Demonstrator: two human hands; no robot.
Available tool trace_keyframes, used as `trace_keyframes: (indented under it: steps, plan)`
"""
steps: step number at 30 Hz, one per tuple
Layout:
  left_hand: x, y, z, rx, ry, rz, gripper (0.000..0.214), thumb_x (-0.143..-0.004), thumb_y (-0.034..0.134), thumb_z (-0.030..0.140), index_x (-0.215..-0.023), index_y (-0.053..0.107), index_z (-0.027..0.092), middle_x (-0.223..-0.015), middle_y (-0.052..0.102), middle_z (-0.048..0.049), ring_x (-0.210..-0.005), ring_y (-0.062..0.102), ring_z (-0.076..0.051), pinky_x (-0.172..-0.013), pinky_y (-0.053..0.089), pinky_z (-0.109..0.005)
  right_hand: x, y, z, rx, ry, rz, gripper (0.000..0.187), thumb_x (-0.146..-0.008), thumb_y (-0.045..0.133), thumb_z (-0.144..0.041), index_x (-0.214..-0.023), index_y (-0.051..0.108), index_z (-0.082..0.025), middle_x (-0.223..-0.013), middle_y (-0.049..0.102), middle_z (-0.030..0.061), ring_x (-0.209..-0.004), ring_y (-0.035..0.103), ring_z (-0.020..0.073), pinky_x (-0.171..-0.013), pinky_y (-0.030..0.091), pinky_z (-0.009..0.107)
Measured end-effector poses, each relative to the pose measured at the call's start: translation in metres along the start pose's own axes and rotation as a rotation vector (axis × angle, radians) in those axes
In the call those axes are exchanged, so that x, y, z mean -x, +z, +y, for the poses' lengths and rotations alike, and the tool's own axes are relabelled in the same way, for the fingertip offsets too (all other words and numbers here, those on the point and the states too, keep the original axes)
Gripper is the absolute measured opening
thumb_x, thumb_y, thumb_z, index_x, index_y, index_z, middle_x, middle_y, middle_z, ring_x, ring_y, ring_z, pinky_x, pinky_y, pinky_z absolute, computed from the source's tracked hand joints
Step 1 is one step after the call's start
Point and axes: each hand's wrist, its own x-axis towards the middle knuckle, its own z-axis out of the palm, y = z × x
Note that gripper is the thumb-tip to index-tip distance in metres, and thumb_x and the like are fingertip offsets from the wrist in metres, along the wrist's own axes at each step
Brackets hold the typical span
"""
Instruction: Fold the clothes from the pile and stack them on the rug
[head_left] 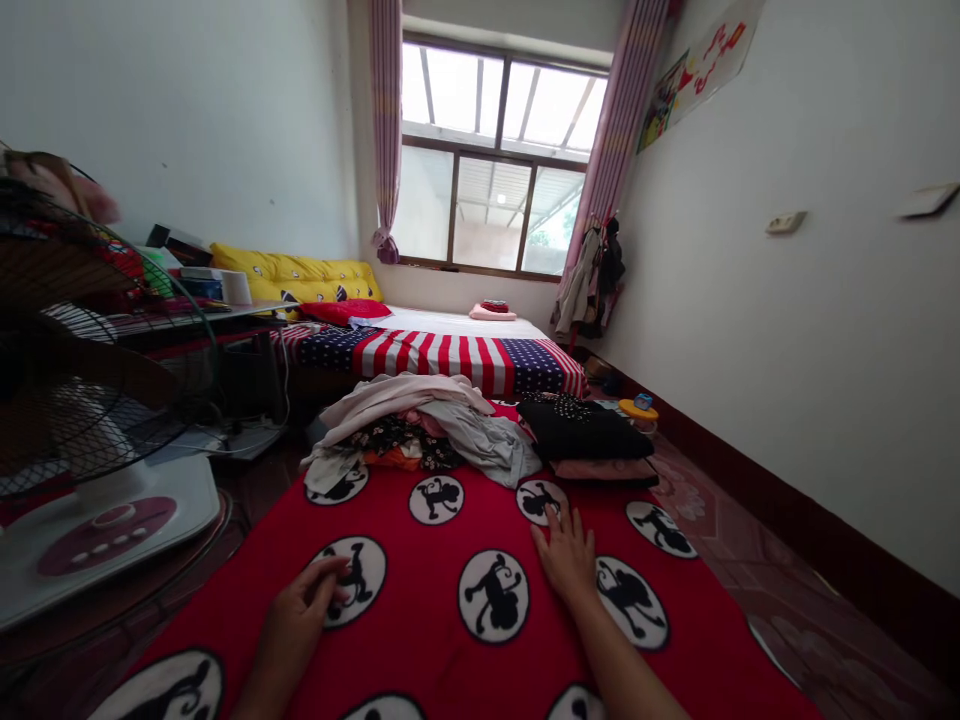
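Toward the left edge of the red blanket (420, 605), the left hand (309, 592) curls loosely, its grip slack and empty; the right hand (568, 552) lies palm-down, grip spread. Rumpled clothes (420, 425) lie by the far left corner, folded clothes (589, 435) by the far right.

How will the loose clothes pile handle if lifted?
Probably floppy: the loose clothes pile sags and creases. Lifting the pale top garment may drag neighbours, since it overlaps the dark floral piece. It seems unlikely to roll, lying low and slumped on the red cloth.
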Motion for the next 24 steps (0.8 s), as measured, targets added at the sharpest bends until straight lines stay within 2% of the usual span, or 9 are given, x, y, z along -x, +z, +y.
trace_keyframes:
  steps: [4, 8, 13, 16, 19, 24]
  plan:
    - [0.003, 0.002, 0.007, -0.011, 0.022, -0.020, 0.038, -0.059, 0.062, 0.050, -0.080, 0.072, 0.020, -0.068, 0.073, -0.0039, -0.061, 0.069, -0.023, -0.056, 0.055, -0.028, 0.002, 0.000, 0.000, -0.022, -0.017, 0.035, 0.058, -0.095, 0.034, -0.049, -0.147, 0.037, -0.022, -0.156, 0.026, 0.0078, -0.143, 0.021, 0.0316, -0.111, 0.021, 0.051]
    - [0.007, 0.006, 0.010, -0.136, 0.145, -0.076, 0.031, -0.067, 0.057, 0.045, -0.078, 0.072, 0.021, -0.076, 0.074, -0.0044, -0.059, 0.068, -0.021, -0.058, 0.055, -0.030, 0.001, 0.005, 0.003, -0.038, -0.036, 0.088, 0.057, -0.094, 0.037, -0.047, -0.144, 0.042, -0.021, -0.154, 0.031, 0.0090, -0.141, 0.025, 0.0318, -0.110, 0.024, 0.051]
    - [-0.006, 0.015, 0.018, -0.403, 0.325, -0.173, 0.025, -0.075, 0.051, 0.033, -0.080, 0.074, 0.023, -0.085, 0.074, -0.0049, -0.080, 0.069, -0.022, -0.075, 0.055, -0.032, 0.000, 0.012, 0.006, -0.031, -0.061, 0.135, 0.057, -0.093, 0.039, -0.047, -0.143, 0.043, -0.020, -0.153, 0.032, 0.0100, -0.140, 0.026, 0.0332, -0.108, 0.025, 0.052]
    - [-0.036, 0.023, 0.029, -0.518, 0.441, -0.199, 0.027, -0.080, 0.047, 0.026, -0.091, 0.072, 0.021, -0.091, 0.073, -0.0051, -0.085, 0.068, -0.021, -0.079, 0.054, -0.031, 0.000, 0.012, 0.006, -0.025, -0.063, 0.144, 0.057, -0.093, 0.039, -0.047, -0.142, 0.044, -0.019, -0.152, 0.034, 0.0107, -0.140, 0.027, 0.0335, -0.108, 0.026, 0.052]
    - [-0.080, 0.035, 0.046, -0.622, 0.578, -0.130, 0.031, -0.081, 0.043, 0.017, -0.101, 0.067, 0.017, -0.099, 0.070, -0.0074, -0.093, 0.066, -0.020, -0.086, 0.052, -0.032, 0.000, 0.011, 0.006, -0.008, -0.052, 0.128, 0.058, -0.093, 0.040, -0.048, -0.143, 0.043, -0.020, -0.152, 0.034, 0.0098, -0.140, 0.028, 0.0329, -0.108, 0.027, 0.052]
    - [-0.153, 0.062, 0.081, -0.706, 0.632, 0.005, 0.037, -0.081, 0.045, 0.009, -0.114, 0.059, 0.013, -0.119, 0.061, -0.0120, -0.118, 0.053, -0.024, -0.107, 0.039, -0.037, -0.001, 0.012, 0.006, 0.027, -0.042, 0.111, 0.059, -0.092, 0.041, -0.050, -0.143, 0.043, -0.021, -0.152, 0.035, 0.0081, -0.140, 0.027, 0.0316, -0.108, 0.027, 0.050]
